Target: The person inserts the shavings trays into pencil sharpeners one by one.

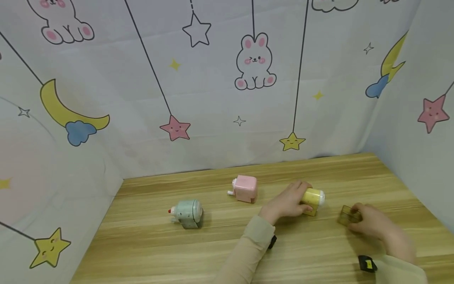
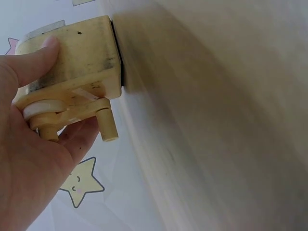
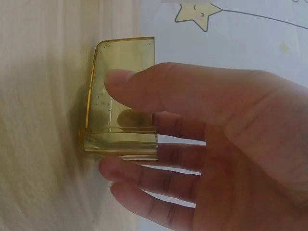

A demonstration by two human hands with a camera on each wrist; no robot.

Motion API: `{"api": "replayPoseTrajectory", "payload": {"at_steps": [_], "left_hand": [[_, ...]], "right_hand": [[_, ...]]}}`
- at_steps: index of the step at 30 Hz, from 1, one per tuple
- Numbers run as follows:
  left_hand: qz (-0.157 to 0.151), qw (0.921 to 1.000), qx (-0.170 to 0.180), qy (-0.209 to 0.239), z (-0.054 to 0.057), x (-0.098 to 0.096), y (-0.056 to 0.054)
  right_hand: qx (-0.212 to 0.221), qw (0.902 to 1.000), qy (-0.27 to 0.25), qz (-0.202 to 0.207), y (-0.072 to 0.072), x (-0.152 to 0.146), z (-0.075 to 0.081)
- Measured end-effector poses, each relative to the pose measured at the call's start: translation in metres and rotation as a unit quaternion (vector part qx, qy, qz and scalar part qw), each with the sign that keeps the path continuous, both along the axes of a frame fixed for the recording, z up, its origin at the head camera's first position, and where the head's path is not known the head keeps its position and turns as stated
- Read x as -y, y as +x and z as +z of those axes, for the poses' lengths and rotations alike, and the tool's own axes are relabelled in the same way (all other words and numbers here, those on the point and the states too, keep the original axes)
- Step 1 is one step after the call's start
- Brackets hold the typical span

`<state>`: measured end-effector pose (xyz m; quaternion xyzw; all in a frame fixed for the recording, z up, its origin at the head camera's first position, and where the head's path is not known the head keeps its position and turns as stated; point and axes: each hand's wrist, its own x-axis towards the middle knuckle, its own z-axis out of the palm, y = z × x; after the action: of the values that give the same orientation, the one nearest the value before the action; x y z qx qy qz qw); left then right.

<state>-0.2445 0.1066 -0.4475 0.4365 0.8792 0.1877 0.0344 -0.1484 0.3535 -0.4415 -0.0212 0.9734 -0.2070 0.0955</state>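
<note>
A yellow hand-crank pencil sharpener (image 1: 313, 197) stands on the wooden table, right of centre in the head view. My left hand (image 1: 288, 200) grips it from the left, with the thumb on one side and the fingers behind. The crank handle (image 2: 107, 124) faces the palm in the left wrist view. To the right, my right hand (image 1: 372, 221) holds a see-through yellow shavings drawer (image 3: 126, 57) between the thumb and fingers. That drawer is apart from the sharpener and close to the tabletop; whether it touches the wood I cannot tell.
A pink crank sharpener (image 1: 245, 188) stands left of my left hand, toward the back. Further left is a mint-green sharpener (image 1: 188, 213) with a red-tipped end. Printed cloth walls (image 1: 213, 90) border the wooden table (image 1: 149, 252) at the back and both sides.
</note>
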Motion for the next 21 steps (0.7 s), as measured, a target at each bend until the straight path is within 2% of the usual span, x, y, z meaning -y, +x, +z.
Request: {"api": "replayPoseTrajectory", "payload": {"at_steps": [8,21], "left_hand": [[-0.009,0.9999,-0.006,-0.007,0.001,0.001,0.000],[-0.008,0.9997,-0.004,-0.025,0.002,0.003,0.001]], "right_hand": [[-0.030,0.9995,0.012,0.004,-0.001,0.012,0.002],[-0.048,0.9986,0.009,0.019,-0.008,0.024,-0.002]]}}
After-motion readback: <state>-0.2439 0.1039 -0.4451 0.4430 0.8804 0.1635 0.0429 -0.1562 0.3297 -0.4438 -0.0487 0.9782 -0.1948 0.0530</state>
